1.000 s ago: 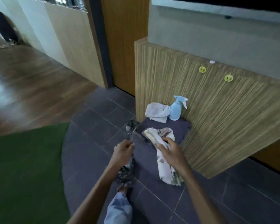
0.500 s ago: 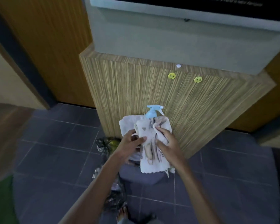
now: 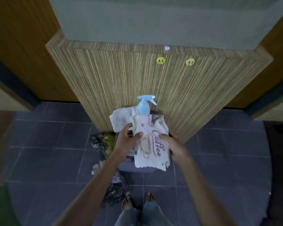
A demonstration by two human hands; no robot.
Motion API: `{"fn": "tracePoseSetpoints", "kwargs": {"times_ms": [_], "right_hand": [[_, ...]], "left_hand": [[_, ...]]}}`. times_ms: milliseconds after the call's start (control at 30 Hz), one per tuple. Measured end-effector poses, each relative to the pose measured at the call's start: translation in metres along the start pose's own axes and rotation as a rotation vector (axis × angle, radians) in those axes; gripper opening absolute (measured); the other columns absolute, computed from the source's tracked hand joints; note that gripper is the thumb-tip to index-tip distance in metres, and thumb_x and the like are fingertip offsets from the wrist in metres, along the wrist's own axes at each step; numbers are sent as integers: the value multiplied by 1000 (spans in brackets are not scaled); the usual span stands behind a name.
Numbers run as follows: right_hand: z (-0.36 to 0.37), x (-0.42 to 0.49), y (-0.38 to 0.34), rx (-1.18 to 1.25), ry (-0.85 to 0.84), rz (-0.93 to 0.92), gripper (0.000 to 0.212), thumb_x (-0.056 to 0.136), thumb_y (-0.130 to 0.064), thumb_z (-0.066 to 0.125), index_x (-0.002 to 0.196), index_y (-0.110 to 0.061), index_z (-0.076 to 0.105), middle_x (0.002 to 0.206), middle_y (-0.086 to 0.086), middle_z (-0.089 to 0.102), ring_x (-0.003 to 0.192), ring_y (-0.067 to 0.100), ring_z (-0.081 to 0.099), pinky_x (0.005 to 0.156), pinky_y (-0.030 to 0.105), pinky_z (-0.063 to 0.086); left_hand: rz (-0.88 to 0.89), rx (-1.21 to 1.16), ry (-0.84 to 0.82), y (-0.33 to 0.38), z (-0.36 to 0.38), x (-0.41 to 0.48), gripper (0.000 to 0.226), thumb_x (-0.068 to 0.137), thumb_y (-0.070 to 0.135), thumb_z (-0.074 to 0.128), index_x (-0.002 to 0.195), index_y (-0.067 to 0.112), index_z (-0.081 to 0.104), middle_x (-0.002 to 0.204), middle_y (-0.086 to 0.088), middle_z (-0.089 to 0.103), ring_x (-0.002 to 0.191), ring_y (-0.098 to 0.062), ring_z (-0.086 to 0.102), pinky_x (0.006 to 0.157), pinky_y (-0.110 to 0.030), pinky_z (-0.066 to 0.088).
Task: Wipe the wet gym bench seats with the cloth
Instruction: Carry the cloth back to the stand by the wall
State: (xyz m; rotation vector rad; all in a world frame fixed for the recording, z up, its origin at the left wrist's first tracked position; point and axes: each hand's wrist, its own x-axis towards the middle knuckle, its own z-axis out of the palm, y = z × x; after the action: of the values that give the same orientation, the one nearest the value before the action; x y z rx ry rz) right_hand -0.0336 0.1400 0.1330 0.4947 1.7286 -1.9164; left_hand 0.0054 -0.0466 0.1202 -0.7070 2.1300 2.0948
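- Left hand (image 3: 127, 141), centre of the frame: thumb and fingers pinch the cloth's left edge.
- Cloth (image 3: 151, 144), centre, held spread over the dark seat (image 3: 137, 168): looks light, limp and soft; best held at both side edges, or bunched to wipe.
- Right hand (image 3: 175, 148), centre-right: closed on the cloth's right edge.
- Spray bottle (image 3: 143, 106) stands just above.

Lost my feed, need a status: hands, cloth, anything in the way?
Left hand and right hand both gripping cloth, spread over seat. Spray bottle standing behind it.
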Motion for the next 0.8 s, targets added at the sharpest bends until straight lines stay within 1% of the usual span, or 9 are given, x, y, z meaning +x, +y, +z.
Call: {"fn": "tracePoseSetpoints", "kwargs": {"times_ms": [133, 233, 300, 367, 467, 567, 633, 733, 800], "right_hand": [[-10, 29, 41, -169, 67, -63, 36, 76, -18, 74, 111, -20, 65, 106, 10, 71, 97, 30, 68, 88, 53, 53], [-14, 52, 62, -241, 90, -69, 39, 85, -6, 68, 120, -17, 55, 108, 4, 66, 99, 23, 65, 86, 41, 53], [-18, 73, 74, -264, 98, -61, 37, 87, -2, 65, 120, -13, 54, 101, -1, 64, 91, 18, 64, 76, 28, 52], [-23, 99, 87, -245, 116, -47, 32, 88, 1, 63, 115, -12, 54, 93, -2, 61, 80, 11, 61, 67, 19, 50], [-28, 139, 103, -191, 171, -14, 25, 88, -3, 64, 111, -12, 57, 96, 7, 64, 84, 19, 63, 79, 39, 54], [-33, 165, 113, -292, 192, -35, 19, 92, -8, 59, 110, -13, 55, 94, 3, 61, 87, 21, 61, 84, 47, 50], [-34, 168, 116, -511, 199, -100, 32, 94, -10, 55, 125, -9, 49, 111, 9, 59, 105, 27, 57, 90, 45, 46], [-31, 161, 124, -1128, 326, -523, 48, 92, -15, 50, 139, -10, 42, 127, 12, 51, 114, 30, 45, 90, 43, 42], [-26, 160, 126, -1338, 219, -707, 47, 93, -25, 44, 139, -15, 45, 137, 10, 50, 121, 31, 45, 94, 44, 41]], "left_hand": [[-60, 113, 105, -46, 15, 6, 41, 78, 29, 74, 114, 26, 55, 116, 1, 66, 108, -17, 62, 92, -44, 52], [-149, 90, 101, -74, 24, 18, 54, 78, 24, 75, 126, 17, 50, 117, -4, 63, 101, -14, 60, 88, -37, 50], [-171, 11, 2, -86, 30, 33, 59, 72, 23, 78, 124, 21, 51, 105, 5, 65, 89, -3, 62, 84, -34, 51], [-135, -2, -113, -102, 34, 56, 64, 68, 20, 79, 125, 26, 51, 100, 11, 68, 87, 2, 65, 84, -31, 54], [-117, 76, -146, -123, 40, 96, 71, 82, 11, 70, 143, 20, 36, 128, -3, 61, 112, -15, 61, 94, -42, 51], [-116, 269, -60, -125, 46, 120, 70, 85, 12, 62, 146, 24, 29, 133, -7, 55, 117, -26, 57, 92, -45, 51], [-75, 427, -26, -125, 48, 121, 70, 85, 14, 57, 147, 26, 27, 136, -9, 48, 121, -26, 50, 97, -39, 45], [181, 874, 55, -138, 49, 108, 64, 90, 25, 53, 148, 23, 26, 144, -15, 35, 128, -32, 38, 99, -46, 41], [363, 1127, -30, -146, 49, 106, 58, 93, 34, 44, 147, 22, 27, 155, -11, 28, 139, -33, 32, 100, -51, 39]]}}
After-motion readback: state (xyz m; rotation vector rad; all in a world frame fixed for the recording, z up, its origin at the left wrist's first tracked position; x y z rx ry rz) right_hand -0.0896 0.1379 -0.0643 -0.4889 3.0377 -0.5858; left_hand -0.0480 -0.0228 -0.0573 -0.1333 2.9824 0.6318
